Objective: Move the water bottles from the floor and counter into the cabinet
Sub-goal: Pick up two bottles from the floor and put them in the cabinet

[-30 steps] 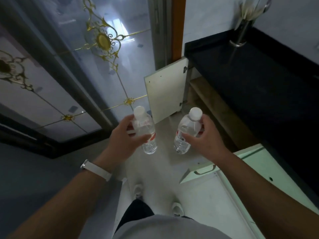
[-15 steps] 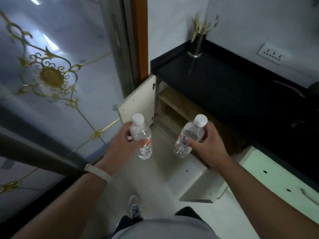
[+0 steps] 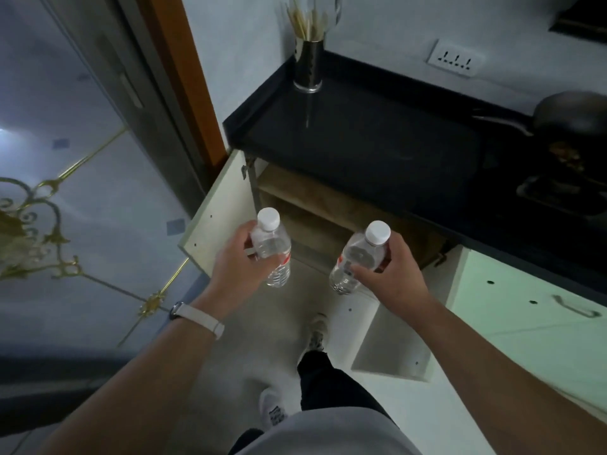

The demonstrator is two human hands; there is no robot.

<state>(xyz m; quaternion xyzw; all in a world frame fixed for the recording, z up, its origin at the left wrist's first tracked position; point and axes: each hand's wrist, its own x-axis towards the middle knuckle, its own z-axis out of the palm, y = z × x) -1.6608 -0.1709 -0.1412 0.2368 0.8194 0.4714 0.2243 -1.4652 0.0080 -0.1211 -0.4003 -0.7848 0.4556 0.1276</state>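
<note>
I hold two clear water bottles with white caps and red labels. My left hand (image 3: 238, 261) grips the left bottle (image 3: 274, 249) round its body. My right hand (image 3: 389, 274) grips the right bottle (image 3: 359, 257), which leans a little to the right. Both bottles hang in the air in front of the open cabinet (image 3: 315, 205) under the black counter (image 3: 377, 142). A wooden shelf shows inside the cabinet; its lower part is dark and partly hidden by the bottles.
The cabinet's left door (image 3: 220, 218) and right door (image 3: 394, 336) stand open on either side of me. A metal holder with chopsticks (image 3: 308, 64) stands at the counter's back left. A dark wok (image 3: 571, 116) sits at right. A sliding glass door (image 3: 82, 159) is at left.
The view has swung up and right, so the counter and cabinet opening sit more central. Both hands with their bottles have come closer to the cabinet opening.
</note>
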